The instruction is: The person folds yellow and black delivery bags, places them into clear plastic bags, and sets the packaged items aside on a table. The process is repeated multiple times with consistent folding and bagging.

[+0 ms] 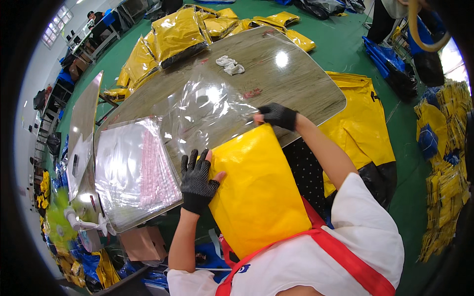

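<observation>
A folded yellow garment pack (256,187) lies against my body and the near edge of the grey wooden table (296,79). My left hand (197,178), in a black dotted glove, rests flat on the pack's left edge. My right hand (277,116), also gloved, pinches the pack's far corner where it meets the mouth of a clear plastic bag (207,113) spread on the table. The bag lies flat and crinkled beyond the pack.
A stack of clear bags with pink print (136,170) lies on the table's left. White crumpled gloves (230,65) sit further back. Yellow packs (177,34) pile at the far edge, more yellow material (360,123) lies right on the green floor. A person (390,15) stands at the back right.
</observation>
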